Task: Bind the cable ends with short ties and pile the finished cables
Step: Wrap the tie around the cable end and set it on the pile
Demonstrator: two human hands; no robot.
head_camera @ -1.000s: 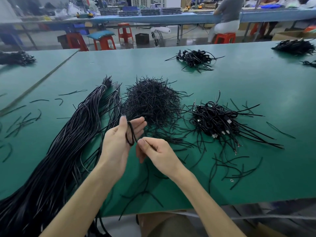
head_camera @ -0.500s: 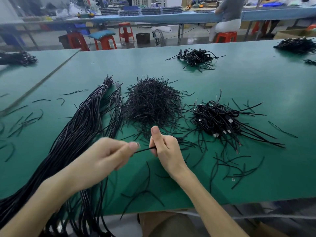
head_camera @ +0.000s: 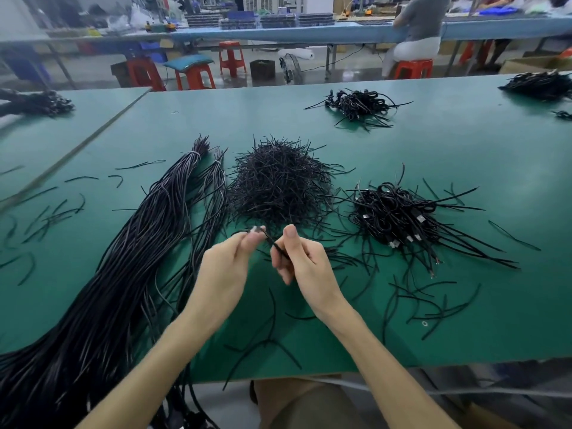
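Both hands meet above the green table (head_camera: 464,156), just in front of a mound of short black ties (head_camera: 280,178). My left hand (head_camera: 227,267) pinches the end of a thin black cable (head_camera: 272,241), whose small pale connector shows at the fingertips. My right hand (head_camera: 301,261) grips the same cable a little further along, thumb up. A long bundle of black cables (head_camera: 123,258) runs diagonally on the left and hangs over the front edge. To the right lies a pile of bound cables (head_camera: 399,215) with silver plugs.
Loose ties are scattered near the front edge (head_camera: 266,342), at the right (head_camera: 433,308) and far left (head_camera: 46,215). More cable piles lie at the back (head_camera: 356,103) and back right (head_camera: 538,85). A second table (head_camera: 77,119) adjoins on the left. A person (head_camera: 418,32) sits at a far bench.
Both hands have moved up and closer together. The left hand went from holding a loop, to drawing the cable out, to pinching its connector end beside the right hand.
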